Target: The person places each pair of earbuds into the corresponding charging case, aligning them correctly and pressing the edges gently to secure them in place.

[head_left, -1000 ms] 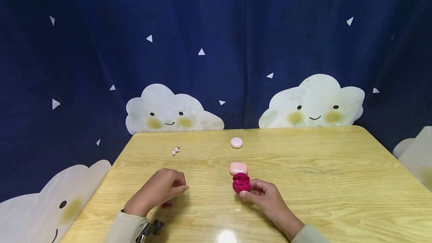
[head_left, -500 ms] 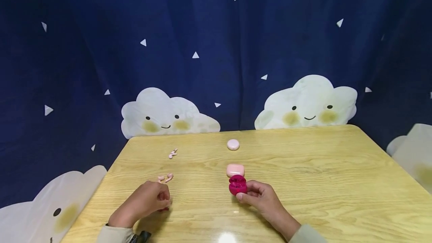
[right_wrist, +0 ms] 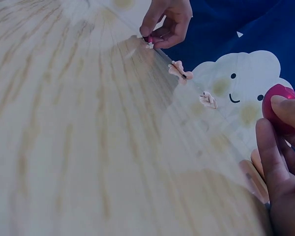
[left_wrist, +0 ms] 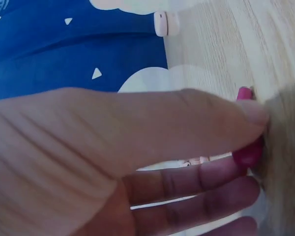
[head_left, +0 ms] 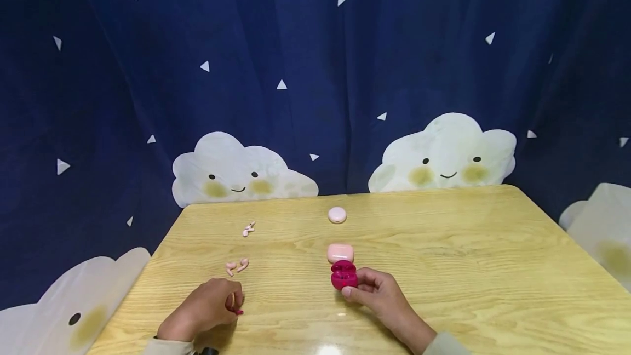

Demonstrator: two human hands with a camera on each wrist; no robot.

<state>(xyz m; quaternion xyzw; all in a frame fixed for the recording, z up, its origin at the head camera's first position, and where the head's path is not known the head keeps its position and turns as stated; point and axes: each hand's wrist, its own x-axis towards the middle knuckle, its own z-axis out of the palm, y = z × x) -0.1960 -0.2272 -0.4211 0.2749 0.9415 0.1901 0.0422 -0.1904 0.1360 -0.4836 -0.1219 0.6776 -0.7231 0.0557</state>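
My left hand (head_left: 204, 305) is low over the left side of the table, pinching a magenta earbud (left_wrist: 248, 156) between thumb and fingers. In the left wrist view the earbud's stem pokes out above the thumb and its rounded end shows below. My right hand (head_left: 384, 297) grips a magenta earbud case (head_left: 343, 279) by its right side, thumb in front, with the lid up. Just behind that case lies a pink rounded case (head_left: 340, 252), its lid down. A pair of pink earbuds (head_left: 244, 264) rests on the wood just beyond my left hand.
Farther back on the left lies a pair of pale pink earbuds (head_left: 248, 229). A round pale pink case (head_left: 337, 215) stands near the table's (head_left: 443, 267) far edge. Behind it hangs a dark blue curtain (head_left: 315, 70) with clouds.
My left hand has moved left and nearer to me, uncovering the pink earbuds, and the magenta earbud now shows at its fingertips. My right hand keeps its hold on the case; the head view has shifted slightly.
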